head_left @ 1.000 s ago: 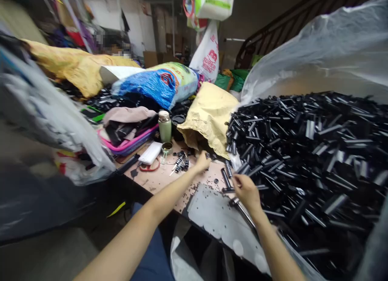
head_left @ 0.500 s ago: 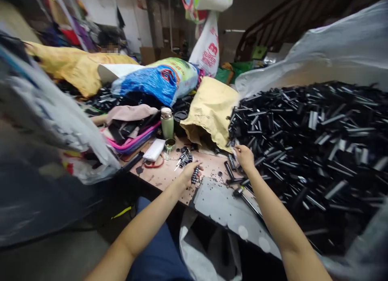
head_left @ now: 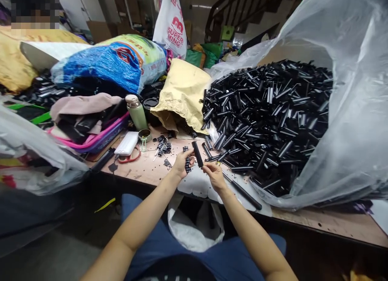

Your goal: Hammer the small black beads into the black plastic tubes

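Observation:
My right hand pinches a short black plastic tube by its lower end, holding it upright and tilted above the table edge. My left hand is closed on a small black ribbed part and touches the tube's side. Both hands meet over a grey sheet on the wooden table. A large heap of black tubes lies just right of the hands on clear plastic.
More ribbed parts lie scattered behind the hands. A green flask, a small cup, a white box, a yellow sack and a pink basket crowd the back left. A black rod lies by my right wrist.
My right hand came back from the heap with a black tube. My left hand lifted the ribbed part and both hands met near the table edge. The view swung right and down.

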### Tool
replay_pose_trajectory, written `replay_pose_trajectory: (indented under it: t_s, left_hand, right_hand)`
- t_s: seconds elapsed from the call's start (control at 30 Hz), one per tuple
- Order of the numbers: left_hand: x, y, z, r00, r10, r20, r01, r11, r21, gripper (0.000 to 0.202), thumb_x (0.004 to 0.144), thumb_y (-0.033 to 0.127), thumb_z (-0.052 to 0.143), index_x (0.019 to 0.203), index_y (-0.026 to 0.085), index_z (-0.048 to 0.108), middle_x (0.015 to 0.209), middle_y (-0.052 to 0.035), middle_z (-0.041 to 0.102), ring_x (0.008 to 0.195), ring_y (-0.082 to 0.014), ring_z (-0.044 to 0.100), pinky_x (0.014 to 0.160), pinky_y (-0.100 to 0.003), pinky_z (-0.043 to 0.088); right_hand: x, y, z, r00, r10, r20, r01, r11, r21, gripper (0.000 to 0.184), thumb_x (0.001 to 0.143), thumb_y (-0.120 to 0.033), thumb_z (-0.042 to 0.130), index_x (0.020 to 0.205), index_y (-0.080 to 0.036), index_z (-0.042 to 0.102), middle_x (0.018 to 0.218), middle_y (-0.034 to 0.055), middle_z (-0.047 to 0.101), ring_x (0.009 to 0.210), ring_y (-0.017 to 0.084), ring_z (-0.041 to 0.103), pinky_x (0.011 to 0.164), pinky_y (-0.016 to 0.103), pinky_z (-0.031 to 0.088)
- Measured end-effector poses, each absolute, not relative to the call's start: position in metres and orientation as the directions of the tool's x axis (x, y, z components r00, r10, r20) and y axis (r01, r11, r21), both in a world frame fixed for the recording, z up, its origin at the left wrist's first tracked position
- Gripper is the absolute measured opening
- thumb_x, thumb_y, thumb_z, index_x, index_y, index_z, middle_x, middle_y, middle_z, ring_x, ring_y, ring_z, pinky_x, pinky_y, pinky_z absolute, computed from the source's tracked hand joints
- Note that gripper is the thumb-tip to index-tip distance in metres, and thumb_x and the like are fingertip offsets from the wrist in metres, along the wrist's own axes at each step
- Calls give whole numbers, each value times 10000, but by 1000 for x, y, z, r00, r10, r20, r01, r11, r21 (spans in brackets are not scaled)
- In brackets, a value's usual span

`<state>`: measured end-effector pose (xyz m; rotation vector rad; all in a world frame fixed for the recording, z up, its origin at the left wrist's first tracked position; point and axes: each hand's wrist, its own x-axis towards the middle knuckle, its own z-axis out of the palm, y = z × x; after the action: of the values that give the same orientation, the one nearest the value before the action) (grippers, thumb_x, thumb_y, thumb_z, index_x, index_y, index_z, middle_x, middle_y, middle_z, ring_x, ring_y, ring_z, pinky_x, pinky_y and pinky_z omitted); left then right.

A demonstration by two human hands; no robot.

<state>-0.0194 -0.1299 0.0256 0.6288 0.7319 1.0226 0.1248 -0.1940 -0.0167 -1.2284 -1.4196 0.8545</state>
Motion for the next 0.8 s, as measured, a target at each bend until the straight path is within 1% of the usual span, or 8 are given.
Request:
replay_pose_trajectory:
  t_s: [0.1,0.17,0.23,0.33,0.43,0.57,0.7,0.8]
  left_hand:
    - [-21,-136,21,227,957,-183,-426,267,865,354,605,336,804,737,156,529,464,82,455,346,-37,382,339,-163,237]
    - [-21,-139,20,210,963,-167,-318,229,920,366,586,356,812,724,160,535,435,87,439,333,-44,368,336,-172,234]
    - [-22,-143,23,206,970,-131,-239,179,954,339,602,360,796,700,157,543,438,82,440,345,-44,362,348,-176,248]
    - [-25,-148,27,215,976,-29,-198,73,977,301,640,362,768,743,140,594,536,48,518,410,-46,417,398,-175,307]
    - [-30,-148,25,261,965,-21,-262,92,961,360,741,475,662,893,157,590,633,39,556,396,-45,425,372,-178,285]
    - [-38,-148,20,307,950,-55,-355,168,920,444,769,594,577,875,164,545,592,65,496,325,-35,367,319,-180,218]
    - [-34,-161,18,355,930,-93,-324,216,921,539,768,630,562,1015,152,587,492,91,433,287,-44,308,309,-181,189]
    - [-20,-171,18,408,897,-170,-315,314,896,527,773,584,572,1067,147,605,465,83,438,296,-56,307,330,-186,199]
  right_hand:
    - [128,-195,-2,-4,937,349,472,309,-826,578,766,-607,614,1178,-202,581,1183,125,613,986,246,608,809,403,522]
    - [128,-192,17,-127,898,421,700,382,-604,851,687,-572,714,1392,-216,396,1449,154,389,1262,324,449,984,493,433]
    - [125,-188,35,-273,868,415,814,438,-381,1017,637,-513,778,1468,-224,267,1516,145,280,1366,358,311,1077,539,327]
    - [117,-186,43,-369,840,398,845,482,-233,1062,624,-415,801,1485,-216,213,1456,161,369,1326,364,370,1064,533,352]
    - [120,-187,24,-330,835,441,841,472,-265,1127,612,-408,788,1495,-164,133,1413,195,404,1299,365,410,1034,512,404]
    - [138,-196,-7,-227,851,473,812,433,-391,1097,619,-482,774,1476,-179,160,1402,199,397,1289,378,421,1005,540,432]
    - [144,-217,-8,-209,862,461,728,452,-515,1026,629,-490,774,1450,-216,222,1378,173,412,1251,358,464,947,499,495]
    - [138,-225,2,-210,842,496,689,488,-536,1051,620,-487,784,1456,-199,216,1393,181,406,1241,356,479,963,489,491]
